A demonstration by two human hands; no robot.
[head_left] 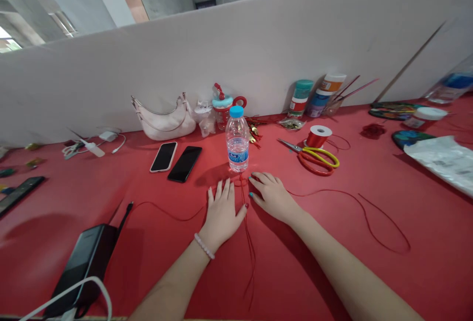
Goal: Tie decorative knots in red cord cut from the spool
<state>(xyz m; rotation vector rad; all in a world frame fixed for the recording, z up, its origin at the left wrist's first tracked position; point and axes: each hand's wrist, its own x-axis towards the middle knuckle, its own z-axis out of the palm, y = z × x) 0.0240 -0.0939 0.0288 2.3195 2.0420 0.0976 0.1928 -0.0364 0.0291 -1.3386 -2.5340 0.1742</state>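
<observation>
My left hand (221, 210) lies flat on the red tabletop (332, 262), fingers stretched out and holding nothing. My right hand (271, 194) rests beside it, fingers extended toward a small red cord knot (241, 181) that sits between the two hands. Red cords (250, 242) run from the knot back toward me. A clear water bottle (237, 139) with a blue cap stands upright just beyond the knot.
Two phones (176, 159) lie left of the bottle, a pink bag (164, 120) behind them. A red cord spool (319, 136) and red-yellow scissors (314, 157) lie to the right. Jars (300, 98) stand against the white partition. A black power bank (83, 267) sits near left.
</observation>
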